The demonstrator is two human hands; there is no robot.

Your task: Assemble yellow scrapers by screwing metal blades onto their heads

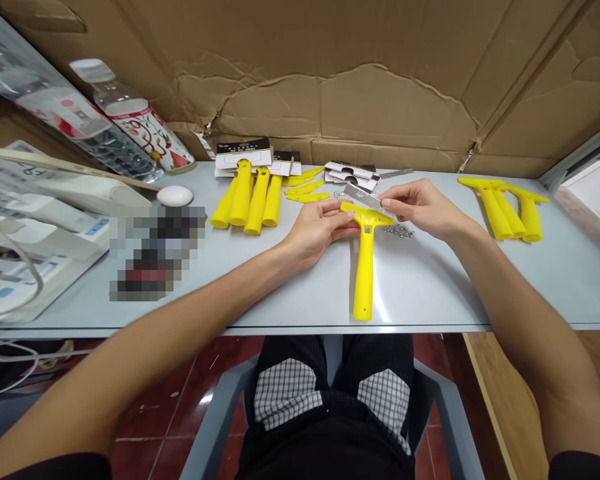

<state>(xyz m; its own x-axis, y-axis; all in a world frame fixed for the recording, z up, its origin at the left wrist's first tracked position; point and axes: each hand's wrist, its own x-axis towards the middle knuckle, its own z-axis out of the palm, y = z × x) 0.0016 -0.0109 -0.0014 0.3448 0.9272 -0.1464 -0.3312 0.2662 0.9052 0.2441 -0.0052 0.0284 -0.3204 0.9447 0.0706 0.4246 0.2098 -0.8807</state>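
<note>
My left hand [320,231] grips the wide head of a yellow plastic scraper [364,273], whose handle lies on the table pointing toward me. My right hand [416,208] pinches a thin metal scraper blade [361,197] at its edge, holding it just above the scraper head. A small heap of metal screws [399,231] lies just below my right fingers. Left of my hands stands a group of yellow scraper handles [247,199], with flat yellow covers [305,187] beside them. More yellow handles [505,208] lie at the right.
The pale grey table [420,293] backs onto a creased cardboard sheet [330,73]. Printed card packaging [351,175] lies at the back. A plastic bottle [130,120], a white oval object [175,196] and a desk telephone [45,200] sit at the left, beside a pixelated patch [155,253].
</note>
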